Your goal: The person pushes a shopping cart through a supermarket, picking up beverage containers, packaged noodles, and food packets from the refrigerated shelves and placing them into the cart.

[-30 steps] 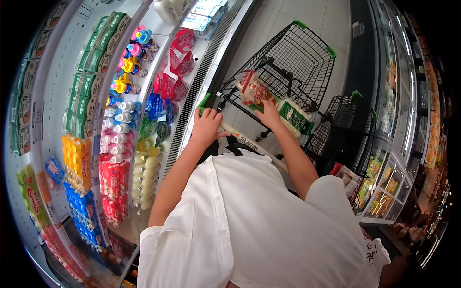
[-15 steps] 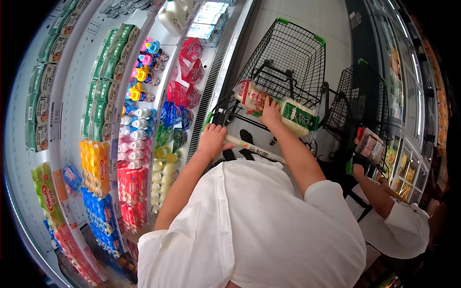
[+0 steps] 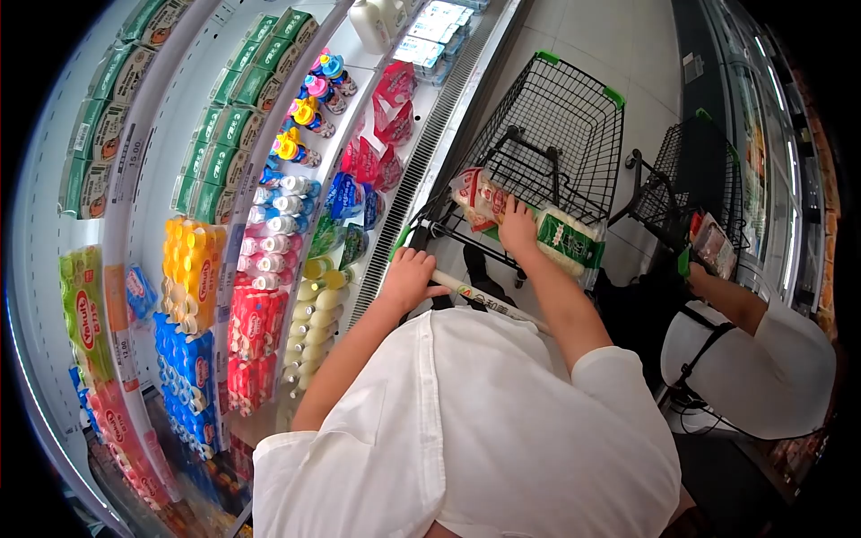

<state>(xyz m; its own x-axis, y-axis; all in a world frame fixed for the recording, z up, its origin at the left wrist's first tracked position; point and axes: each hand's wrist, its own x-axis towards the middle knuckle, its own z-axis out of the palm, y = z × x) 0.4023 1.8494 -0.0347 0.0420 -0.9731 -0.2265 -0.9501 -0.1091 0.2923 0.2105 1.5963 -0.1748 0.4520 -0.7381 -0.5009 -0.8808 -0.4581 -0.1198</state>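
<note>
My left hand (image 3: 413, 276) is wrapped round the left end of the cart handle (image 3: 484, 298). Farther forward, my right hand (image 3: 517, 229) rests with its fingers on the red-and-clear food bag (image 3: 480, 199) at the near end of the black wire cart (image 3: 560, 134). Just right of that hand lies a green-and-white bag (image 3: 567, 242) with pale contents. Whether the right fingers grip the bag or only lie on it is hard to tell.
Chilled shelves on the left hold Yakult packs (image 3: 85, 309), green cartons (image 3: 224, 161) and small bottles (image 3: 285, 224). At the right, another person (image 3: 749, 359) in white holds a second cart (image 3: 686, 179) with a meat pack (image 3: 713, 247). Glass-door cabinets (image 3: 771, 161) stand beyond.
The shelves and my cart have shifted in view. The other person and their cart have come into fuller view at the right. My left hand stays on the handle, my right hand at the bags.
</note>
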